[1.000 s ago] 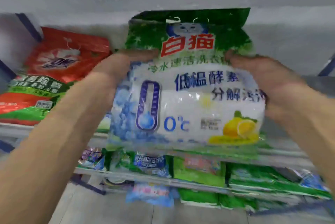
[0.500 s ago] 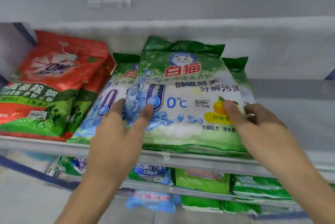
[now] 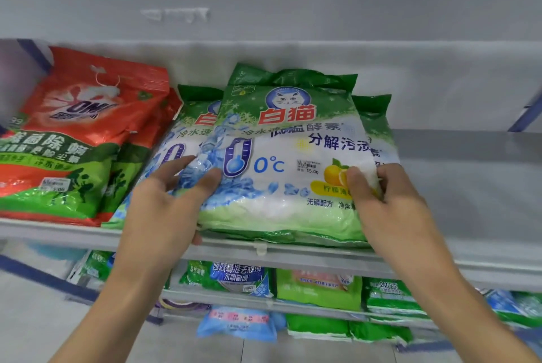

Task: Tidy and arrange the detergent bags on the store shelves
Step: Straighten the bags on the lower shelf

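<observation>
On the grey shelf (image 3: 293,255), at its front edge near the middle, your White Cat detergent bag (image 3: 287,163) lies tilted back, seemingly resting on two matching bags (image 3: 190,130) behind it. Your left hand (image 3: 164,210) grips its lower left edge, thumb on the printed face, fingers curled behind. Your right hand (image 3: 393,210) pinches the lower right edge likewise, thumb over the lemon picture. Red OMO bags (image 3: 82,133) lie just beside the stack, toward the shelf's left end. Below, the lower shelf (image 3: 293,305) carries green and blue packs (image 3: 319,289).

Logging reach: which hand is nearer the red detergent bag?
Left. The left hand holds the front green bag at its left edge, beside the red bag; the right hand pinches its right edge.
</observation>
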`<state>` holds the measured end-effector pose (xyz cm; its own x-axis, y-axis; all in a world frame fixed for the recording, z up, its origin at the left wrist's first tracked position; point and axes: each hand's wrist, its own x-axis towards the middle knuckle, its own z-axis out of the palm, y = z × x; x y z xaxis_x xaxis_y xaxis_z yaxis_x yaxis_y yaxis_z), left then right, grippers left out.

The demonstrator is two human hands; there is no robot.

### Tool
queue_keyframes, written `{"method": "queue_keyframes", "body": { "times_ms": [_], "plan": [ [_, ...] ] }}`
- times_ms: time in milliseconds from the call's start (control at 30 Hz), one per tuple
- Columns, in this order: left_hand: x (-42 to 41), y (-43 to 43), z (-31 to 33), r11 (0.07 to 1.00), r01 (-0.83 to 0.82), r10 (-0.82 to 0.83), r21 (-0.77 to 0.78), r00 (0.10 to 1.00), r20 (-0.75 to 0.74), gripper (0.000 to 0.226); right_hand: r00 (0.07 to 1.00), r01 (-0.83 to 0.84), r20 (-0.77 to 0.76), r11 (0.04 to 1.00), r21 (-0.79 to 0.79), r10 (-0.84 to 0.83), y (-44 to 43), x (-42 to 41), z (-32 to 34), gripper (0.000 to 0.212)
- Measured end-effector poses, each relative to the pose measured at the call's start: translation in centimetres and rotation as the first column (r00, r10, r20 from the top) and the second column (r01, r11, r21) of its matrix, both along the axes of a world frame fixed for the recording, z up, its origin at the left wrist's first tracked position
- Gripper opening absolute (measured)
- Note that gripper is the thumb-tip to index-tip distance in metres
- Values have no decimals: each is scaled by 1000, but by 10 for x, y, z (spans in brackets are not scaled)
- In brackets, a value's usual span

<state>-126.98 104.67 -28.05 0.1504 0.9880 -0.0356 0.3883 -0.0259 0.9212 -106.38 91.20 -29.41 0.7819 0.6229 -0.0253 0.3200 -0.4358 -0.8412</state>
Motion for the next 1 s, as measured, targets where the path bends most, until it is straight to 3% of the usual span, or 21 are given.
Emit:
{"method": "queue_keyframes", "body": {
  "times_ms": [167, 633, 767, 900, 1000],
  "plan": [
    [-6, -16, 0, 998, 57, -54, 37, 995, -89, 64, 999, 0, -48, 999, 47, 2, -17, -3, -1, 31],
    [-17, -22, -23, 976, 74, -56, 204, 994, -91, 53, 994, 37, -106, 990, 139, -22, -29, -3, -13, 44],
    [-16, -23, -26, 942, 101, -34, 319, 977, -210, 56, 996, 33, -86, 987, 156, -19, -30, -7, -13, 32],
    [-18, -20, -21, 930, 182, -47, 318, 921, -388, 62, 999, 18, -47, 990, 142, -11, -28, -10, -12, 24],
    [-21, -35, -12, 927, 235, -66, 293, 870, -489, 66, 999, -24, -32, 999, 39, 25, -35, -12, -10, 41]
  ]
}}
